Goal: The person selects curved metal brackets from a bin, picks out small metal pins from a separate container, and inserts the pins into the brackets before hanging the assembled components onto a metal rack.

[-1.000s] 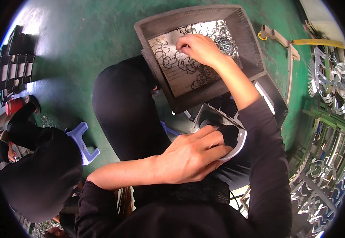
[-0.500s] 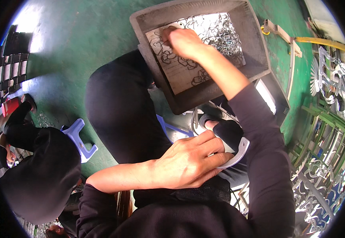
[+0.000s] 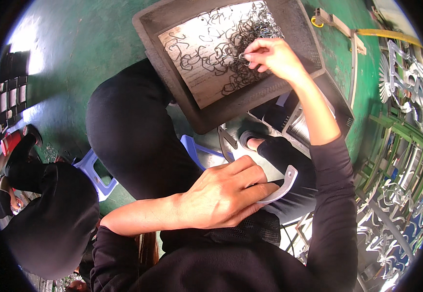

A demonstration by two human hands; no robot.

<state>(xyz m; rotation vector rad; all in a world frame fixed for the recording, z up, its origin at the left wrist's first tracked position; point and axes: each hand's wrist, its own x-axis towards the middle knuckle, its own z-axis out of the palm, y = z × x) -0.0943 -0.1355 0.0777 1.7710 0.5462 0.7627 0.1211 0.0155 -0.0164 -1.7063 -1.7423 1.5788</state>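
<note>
Across my lap, my left hand [image 3: 226,194] is closed round a curved grey metal bracket [image 3: 284,186]. The bracket's free end, with a small hole in it, sticks out to the right of the fingers. My right hand [image 3: 272,57] is over the dark plastic crate [image 3: 211,117], thumb and forefinger pinched on a small wire hook [image 3: 243,57]. Beneath that hand lies a dense heap of bent wire hooks [image 3: 233,46], thinning out to the left over a pale printed sheet [image 3: 192,85] in the crate.
Below the crate stands another dark crate [image 3: 340,104]. A blue plastic stool [image 3: 97,175] and a seated person in dark clothes [image 3: 56,214] are at the left. On the right, curved metal parts [image 3: 386,238] hang near a green rack [image 3: 401,129].
My right hand has moved right from the crate's left part to the heap and now pinches a hook. The crate appears shifted left and up in view. My left hand keeps the bracket.
</note>
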